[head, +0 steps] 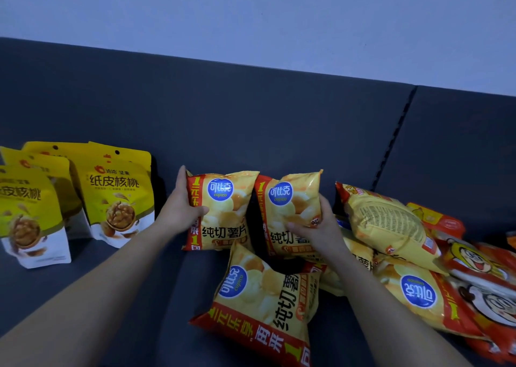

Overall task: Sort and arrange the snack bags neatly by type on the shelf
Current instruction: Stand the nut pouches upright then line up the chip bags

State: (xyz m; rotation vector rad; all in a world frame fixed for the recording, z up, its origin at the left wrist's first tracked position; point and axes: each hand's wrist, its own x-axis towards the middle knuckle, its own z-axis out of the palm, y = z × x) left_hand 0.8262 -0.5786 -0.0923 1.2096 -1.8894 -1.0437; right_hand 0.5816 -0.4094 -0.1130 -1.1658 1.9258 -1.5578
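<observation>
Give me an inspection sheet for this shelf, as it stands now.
Surface: dark shelf, seam at its right.
Job's things: walnut bags upright at left; left chip bag and right chip bag upright mid-shelf; flat chip bag before them.
Clutter: unsorted pile of chip bags with red bags at right.
Grips: left grip holds left chip bag; right grip holds right chip bag.
Cables: nothing seen.
Surroundings: pale wall behind.

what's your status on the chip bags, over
Left grip holds upright yellow-and-red foil chip bag; right grip holds matching bag alongside. Yellow walnut pouches standing left. Unsorted pile right, flat chip bag in front.
</observation>
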